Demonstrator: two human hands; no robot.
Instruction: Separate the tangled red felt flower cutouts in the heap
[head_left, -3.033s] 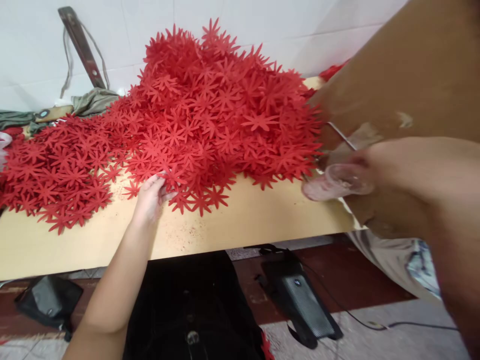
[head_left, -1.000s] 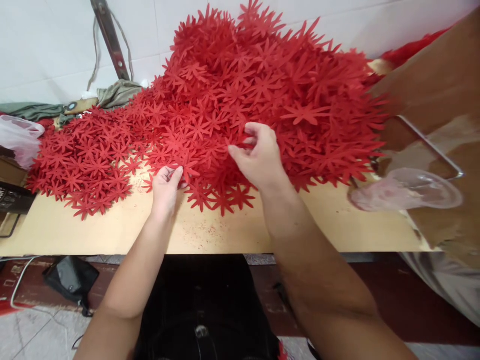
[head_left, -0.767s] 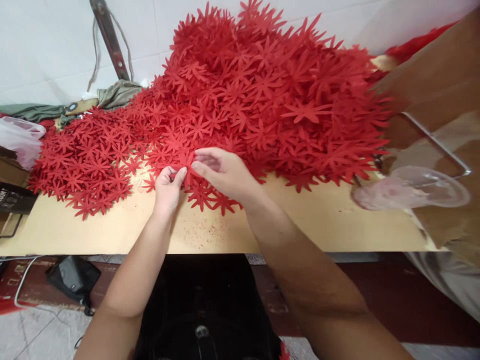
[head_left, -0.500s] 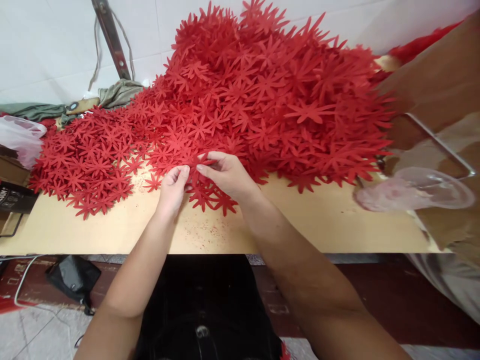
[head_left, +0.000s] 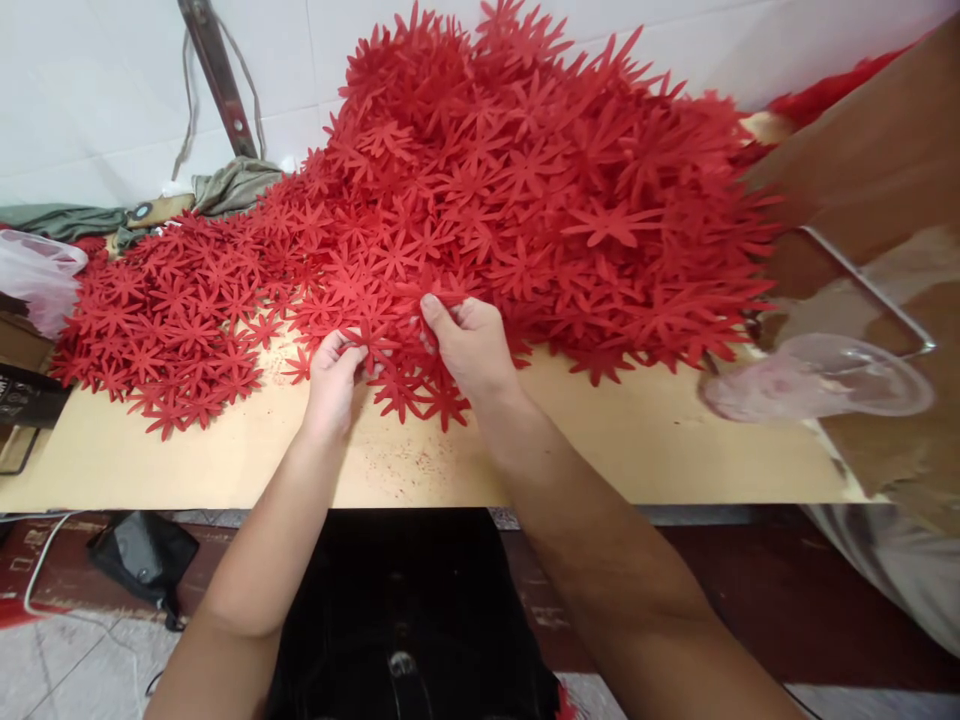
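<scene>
A large heap of red flower-shaped cutouts (head_left: 525, 190) with long narrow petals covers the back of the pale tabletop (head_left: 247, 470). Between thumb and fingers of my left hand (head_left: 331, 380) is one red flower cutout (head_left: 369, 340), held at the heap's front edge. To its right, my right hand (head_left: 476, 345) is closed with the thumb pressed on another red cutout (head_left: 450, 297), whose petals merge with the pile behind. Several loose cutouts (head_left: 441, 402) lie on the wood just below and between the hands.
A clear plastic cup (head_left: 847, 375) lies on its side at the right, by brown cardboard (head_left: 862, 190). At the left are a white plastic bag (head_left: 41, 275) and a dark box (head_left: 30, 395). A greenish cloth (head_left: 236, 185) lies along the wall near a metal bracket (head_left: 221, 80).
My hands have moved apart: the right went right and slightly up with a cutout, the left shifted a little left, a flower cutout now showing in its fingers.
</scene>
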